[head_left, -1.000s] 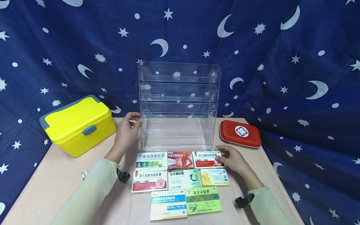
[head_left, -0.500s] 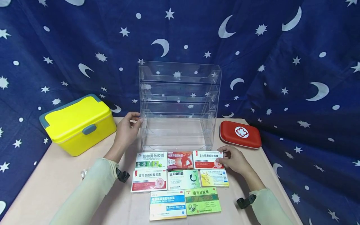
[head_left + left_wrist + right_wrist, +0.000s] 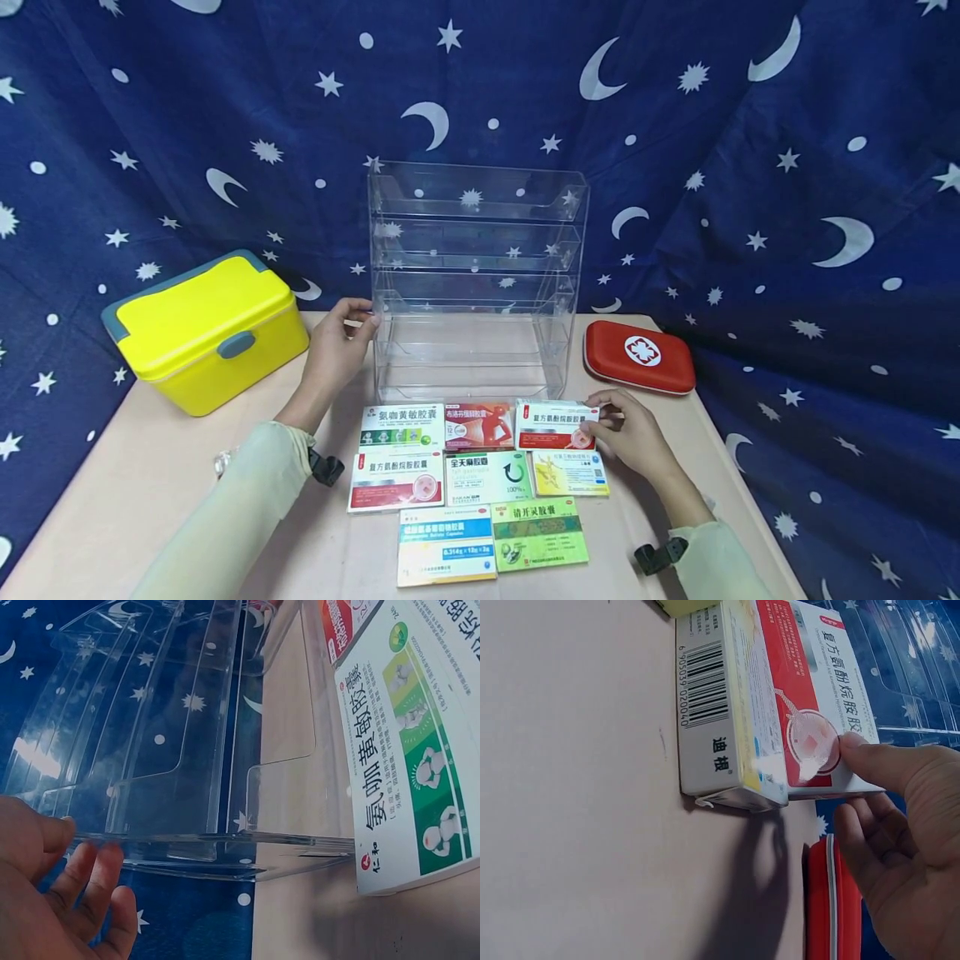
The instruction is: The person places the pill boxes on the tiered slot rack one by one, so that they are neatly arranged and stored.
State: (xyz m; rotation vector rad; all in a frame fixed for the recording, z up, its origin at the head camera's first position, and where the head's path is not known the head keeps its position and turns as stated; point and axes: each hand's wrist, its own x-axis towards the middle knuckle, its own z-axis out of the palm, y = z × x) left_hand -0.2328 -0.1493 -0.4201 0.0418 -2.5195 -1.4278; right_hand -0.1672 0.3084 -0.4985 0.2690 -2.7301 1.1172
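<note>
Head view: the person's left grip (image 3: 333, 346) touches the clear rack (image 3: 476, 287) at its left side; whether it pinches that wall I cannot tell. Just in front of the rack's right corner, the right grip (image 3: 630, 429) is clamped on a red-and-white box (image 3: 555, 421). Seven other boxes (image 3: 489, 479) lie before the rack on the desk (image 3: 330, 550)

Left wrist view: a white-and-green box (image 3: 412, 750) lies near the rack's front

Right wrist view: the thumb presses the red-and-white box's printed face, fingers behind its edge
</note>
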